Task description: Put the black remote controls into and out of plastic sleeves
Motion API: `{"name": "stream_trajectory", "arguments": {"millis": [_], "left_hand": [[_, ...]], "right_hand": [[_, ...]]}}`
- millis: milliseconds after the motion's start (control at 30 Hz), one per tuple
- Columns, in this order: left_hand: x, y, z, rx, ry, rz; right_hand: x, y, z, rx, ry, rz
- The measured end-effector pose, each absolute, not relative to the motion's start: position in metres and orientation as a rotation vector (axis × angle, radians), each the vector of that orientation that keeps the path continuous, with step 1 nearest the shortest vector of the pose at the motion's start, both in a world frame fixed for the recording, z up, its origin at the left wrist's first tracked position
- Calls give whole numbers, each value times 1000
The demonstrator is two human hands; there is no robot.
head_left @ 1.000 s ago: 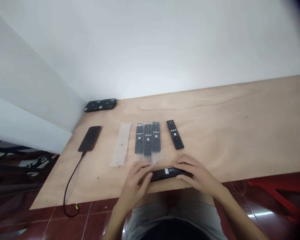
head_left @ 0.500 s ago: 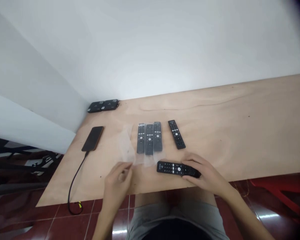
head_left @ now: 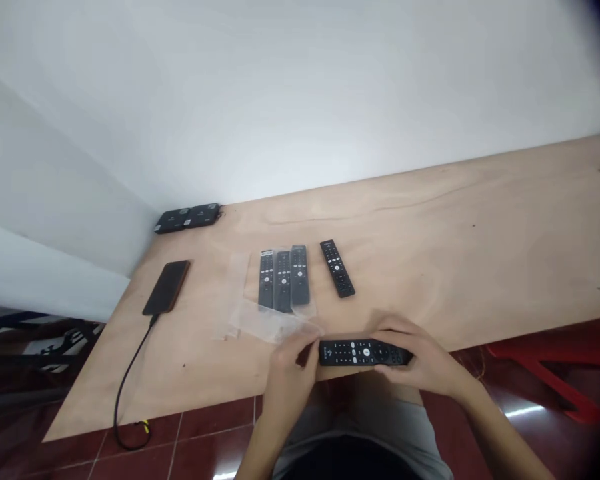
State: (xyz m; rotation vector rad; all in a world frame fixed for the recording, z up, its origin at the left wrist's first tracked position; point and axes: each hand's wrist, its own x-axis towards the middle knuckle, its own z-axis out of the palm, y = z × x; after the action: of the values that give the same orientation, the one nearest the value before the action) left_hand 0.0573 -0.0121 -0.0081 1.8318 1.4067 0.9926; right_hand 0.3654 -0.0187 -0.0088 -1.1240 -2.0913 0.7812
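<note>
Seemingly the left hand pinches a translucent plastic sleeve, the right hand clasping a long black remote; joining them would call for alignment.

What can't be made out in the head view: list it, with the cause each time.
Head view:
- Underside of the held remote control: it faces down.
- Parts of its lower end: covered by the right hand.
- Whether the left hand's grip pinches the clear plastic sleeve: contact too small and blurred.
- Lettering on the black boxes: too small.
- Red furniture's far part: lost in the dark right edge.
</note>
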Motion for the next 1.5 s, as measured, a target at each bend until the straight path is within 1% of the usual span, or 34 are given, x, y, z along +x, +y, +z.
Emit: {"name": "stream_trajectory", "arguments": {"millis": [133, 300, 567, 900, 1200, 1500], "left_hand": [[55, -15, 2, 1859, 1393, 934], [40, -9, 13, 1997, 1266, 750], [12, 6, 17, 2291, 1042, 602], [16, -2, -9, 2487, 1051, 714], [-3, 2, 11, 2481, 1070, 567], [-3, 5, -4, 2500, 1023, 842]], "right_hand": [[364, -16, -12, -1125, -2093, 738], [365, -13, -13, -1113, -2117, 751], [363, -5, -7, -1121, -2171, 802], [348, 0, -2, -1149, -2230, 777], [341, 10, -6, -1148, -2251, 831], [326, 15, 1, -1096, -2295, 836]]}}
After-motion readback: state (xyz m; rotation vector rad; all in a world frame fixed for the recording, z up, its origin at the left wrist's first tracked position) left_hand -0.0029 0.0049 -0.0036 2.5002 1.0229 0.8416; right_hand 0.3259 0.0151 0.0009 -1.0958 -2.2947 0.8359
